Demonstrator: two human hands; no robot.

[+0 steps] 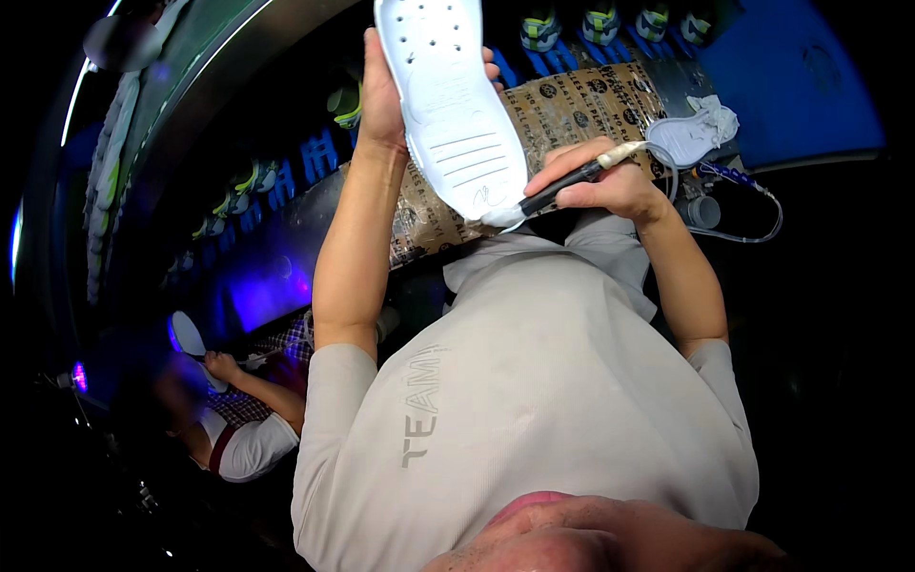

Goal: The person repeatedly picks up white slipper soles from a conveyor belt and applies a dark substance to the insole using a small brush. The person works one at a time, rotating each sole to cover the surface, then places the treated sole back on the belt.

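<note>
From my remote seat, I take the brown cardboard sheet [596, 107] on the bench as my landmark. Above it, toward its left part, I see the white perforated shoe sole [467, 119], its near end coming down over the sheet's near edge. My left hand [383, 107] is clamped around the sole, thumb side along the left rim and fingertips showing past the right rim. My right hand [615, 186], over the sheet's near edge, pinches a black-handled brush [562, 191] between thumb and fingers; its white tip meets the sole's near end. Pale tubing [673, 172] trails from the brush toward the sheet's right end. Just beyond that end lies a second sole [675, 138] bearing crumpled tissue [721, 118], with a grey cup [703, 212] nearby. Sneakers [600, 24] stand in a row past the sheet's far edge. Well off its left end, a co-worker's hand [223, 367] is beside a white-faced sole [187, 334].
</note>
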